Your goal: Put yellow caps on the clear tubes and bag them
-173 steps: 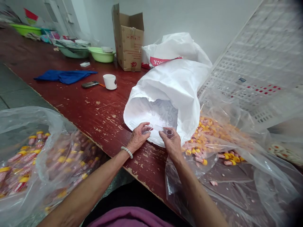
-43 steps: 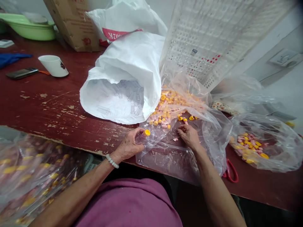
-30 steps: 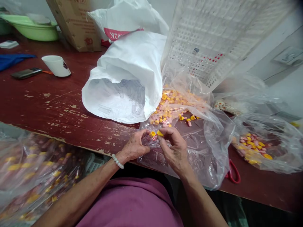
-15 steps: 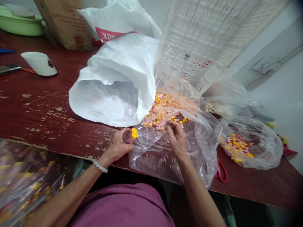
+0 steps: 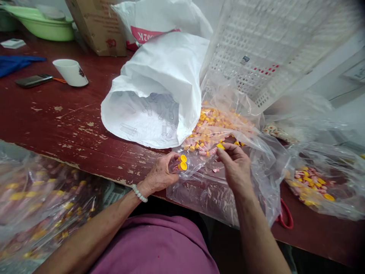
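Two yellow-capped clear tubes (image 5: 183, 166) are gripped side by side in my left hand (image 5: 162, 171), caps facing right. My right hand (image 5: 236, 167) pinches a small yellow cap (image 5: 220, 146) with pink material beside it, between thumb and index finger. Just beyond that hand, a heap of yellow caps with pink strips (image 5: 212, 123) lies in a clear plastic bag (image 5: 211, 198) spread over the table. Clear empty tubes show inside the open white sack (image 5: 159, 76) left of the heap.
A white plastic crate (image 5: 256, 53) stands tilted behind the heap. To the right are another clear bag of caps (image 5: 313, 182) and red-handled scissors (image 5: 287, 219). A white cup (image 5: 71, 72), phone (image 5: 34, 80), blue cloth (image 5: 17, 64), green basin (image 5: 45, 26) and carton (image 5: 99, 30) sit left.
The view has shifted, so the table items appear farther right. My right hand now pinches a yellow cap at the heap's edge. My left hand still holds the two tubes.
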Available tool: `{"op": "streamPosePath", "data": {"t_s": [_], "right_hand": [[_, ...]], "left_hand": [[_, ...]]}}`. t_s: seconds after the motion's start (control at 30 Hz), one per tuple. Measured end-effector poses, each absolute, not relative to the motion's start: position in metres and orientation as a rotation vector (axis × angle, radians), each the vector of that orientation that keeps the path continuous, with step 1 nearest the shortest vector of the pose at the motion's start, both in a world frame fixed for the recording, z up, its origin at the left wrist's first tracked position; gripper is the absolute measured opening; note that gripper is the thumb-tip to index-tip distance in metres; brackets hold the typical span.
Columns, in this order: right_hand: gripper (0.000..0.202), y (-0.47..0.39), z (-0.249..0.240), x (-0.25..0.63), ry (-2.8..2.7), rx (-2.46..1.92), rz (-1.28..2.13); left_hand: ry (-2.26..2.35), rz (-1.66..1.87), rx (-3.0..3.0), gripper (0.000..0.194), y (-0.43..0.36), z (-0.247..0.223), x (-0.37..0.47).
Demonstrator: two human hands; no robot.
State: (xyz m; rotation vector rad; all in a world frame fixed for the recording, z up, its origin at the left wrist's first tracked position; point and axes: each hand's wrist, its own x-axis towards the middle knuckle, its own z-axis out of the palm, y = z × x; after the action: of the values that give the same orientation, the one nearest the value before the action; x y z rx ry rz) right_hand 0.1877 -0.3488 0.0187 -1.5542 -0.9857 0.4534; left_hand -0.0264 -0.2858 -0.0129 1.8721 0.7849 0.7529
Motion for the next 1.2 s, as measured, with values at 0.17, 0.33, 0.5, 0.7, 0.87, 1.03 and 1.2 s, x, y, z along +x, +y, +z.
{"op": "streamPosePath", "data": {"t_s": [0.17, 0.33, 0.5, 0.7, 0.87, 1.03, 1.2], "right_hand": [[0.013, -0.361, 0.026, 0.115, -1.168, -1.357, 0.454], [0.011, -0.369, 0.026, 0.117, -1.481, -1.419, 0.305], [0.020, -0.374, 0.027, 0.114, -1.701, -1.466, 0.226], [0.028, -0.352, 0.015, 0.150, -1.738, -1.600, 0.188], [0.028, -0.308, -0.010, 0.250, -1.392, -2.185, -0.080], [0.025, -0.289, -0.028, 0.288, -1.457, -2.201, -0.004], [0.029, -0.309, -0.017, 0.271, -1.310, -2.151, 0.001]], "left_hand": [[0.722, 0.721, 2.029, 0.039, -0.296, -0.004, -0.018], [0.721, 0.723, 2.039, 0.032, -0.301, 0.000, -0.018], [0.720, 0.712, 1.953, 0.025, -0.299, -0.005, -0.021], [0.783, 0.685, 1.914, 0.028, -0.288, -0.013, -0.031], [0.910, 0.733, 1.823, 0.025, -0.277, -0.023, -0.044], [0.857, 0.740, 1.806, 0.026, -0.278, -0.021, -0.046], [0.844, 0.754, 1.832, 0.027, -0.282, -0.015, -0.040]]}}
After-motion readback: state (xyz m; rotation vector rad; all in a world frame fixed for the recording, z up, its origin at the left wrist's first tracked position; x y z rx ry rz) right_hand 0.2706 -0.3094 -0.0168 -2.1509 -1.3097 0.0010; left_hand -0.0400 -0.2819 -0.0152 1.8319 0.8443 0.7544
